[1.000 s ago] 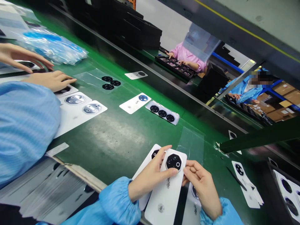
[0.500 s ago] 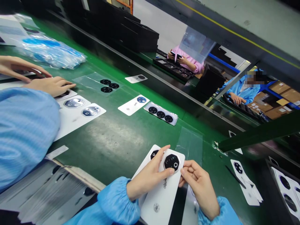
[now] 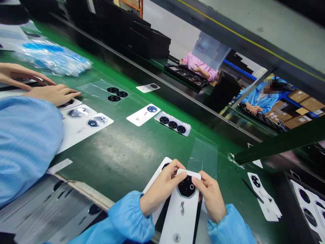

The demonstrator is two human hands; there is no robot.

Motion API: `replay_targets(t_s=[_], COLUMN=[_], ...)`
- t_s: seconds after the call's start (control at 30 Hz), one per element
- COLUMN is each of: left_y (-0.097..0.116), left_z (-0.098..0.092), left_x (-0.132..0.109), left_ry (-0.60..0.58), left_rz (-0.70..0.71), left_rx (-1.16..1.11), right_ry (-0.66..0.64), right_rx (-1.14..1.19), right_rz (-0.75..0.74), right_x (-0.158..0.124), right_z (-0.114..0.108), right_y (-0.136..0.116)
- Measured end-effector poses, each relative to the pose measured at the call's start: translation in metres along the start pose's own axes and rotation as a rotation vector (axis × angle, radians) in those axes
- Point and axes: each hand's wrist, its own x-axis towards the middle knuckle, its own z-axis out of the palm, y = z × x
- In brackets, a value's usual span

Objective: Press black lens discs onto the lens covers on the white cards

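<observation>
Both my hands grip a white phone back panel [image 3: 177,217] by its upper end, above the near edge of the bench. My left hand [image 3: 162,189] has its fingers behind the left edge and its thumb on the black octagonal camera piece [image 3: 187,189]. From the other side, my right hand [image 3: 212,195] wraps the right edge, its thumb also pressing the camera piece. Beneath and to the left lies another white panel [image 3: 156,174], partly covered by my left hand. Right of the held panel a further pale panel [image 3: 203,220] shows in part.
On the green bench [image 3: 122,149] lie a strip of black camera pieces [image 3: 172,124], a white panel [image 3: 143,115] and a clear plastic sheet [image 3: 203,156]. A co-worker's hands [image 3: 48,93] rest on panels at left. A green post [image 3: 279,142] slants across the right.
My right thumb has come from the panel's edge onto the camera piece. My left thumb has moved to its upper left, and the panel has turned more upright in view.
</observation>
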Motion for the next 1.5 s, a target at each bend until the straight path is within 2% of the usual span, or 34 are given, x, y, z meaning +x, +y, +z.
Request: replay_targets(t_s=[0.1, 0.3, 0.37, 0.47, 0.53, 0.6, 0.7, 0.73, 0.77, 0.83, 0.9, 1.0, 1.13, 1.23, 1.33, 1.43, 1.5], left_y=[0.001, 0.0, 0.001, 0.009, 0.017, 0.025, 0.031, 0.03, 0.027, 0.02, 0.014, 0.011, 0.012, 0.012, 0.019, 0.036, 0.047], left_z=[0.005, 0.008, 0.005, -0.006, -0.018, -0.033, -0.057, -0.064, -0.07, -0.077, -0.079, -0.079, -0.079, -0.08, -0.08, -0.083, -0.087], left_x=[0.004, 0.006, 0.009, 0.013, 0.015, 0.015, 0.013, 0.012, 0.011, 0.009, 0.009, 0.009, 0.008, 0.006, 0.008, 0.027, 0.053], left_ry=[0.04, 0.106, 0.177, 0.293, 0.268, 0.171, 0.012, -0.052, -0.109, -0.164, -0.146, -0.132, -0.143, -0.13, -0.172, -0.178, -0.145], left_rz=[-0.014, 0.057, 0.096, 0.133, 0.149, 0.188, 0.253, 0.242, 0.219, 0.176, 0.18, 0.228, 0.236, 0.257, 0.323, 0.444, 0.521], left_rx=[0.034, 0.143, 0.138, 0.108, 0.135, 0.293, 0.803, 0.965, 1.091, 1.24, 1.303, 1.312, 1.264, 1.285, 1.379, 1.543, 1.632], right_ry=[0.011, 0.067, 0.04, -0.092, -0.129, -0.049, 0.17, 0.337, 0.403, 0.45, 0.449, 0.473, 0.492, 0.491, 0.467, 0.343, 0.211], right_rx=[-0.059, -0.05, -0.037, -0.023, -0.04, -0.075, -0.089, -0.104, -0.109, -0.129, -0.17, -0.254, -0.383, -0.502, -0.625, -0.704, -0.724], right_rz=[-0.018, -0.052, -0.054, -0.003, 0.049, 0.055, -0.052, -0.127, -0.142, -0.112, -0.046, 0.044, 0.102, 0.1, 0.047, -0.021, -0.04], right_x=[0.002, 0.003, -0.003, -0.017, -0.022, -0.017, 0.018, 0.035, 0.055, 0.096, 0.136, 0.183, 0.214, 0.216, 0.21, 0.208, 0.211], right_z=[-0.001, 0.003, 0.006, 0.007, 0.0, -0.015, -0.051, -0.065, -0.078, -0.102, -0.12, -0.132, -0.133, -0.132, -0.127, -0.104, -0.078], right_y=[0.004, 0.005, 0.003, 0.0, -0.005, -0.014, -0.035, -0.042, -0.049, -0.061, -0.067, -0.066, -0.056, -0.054, -0.06, -0.065, -0.065])
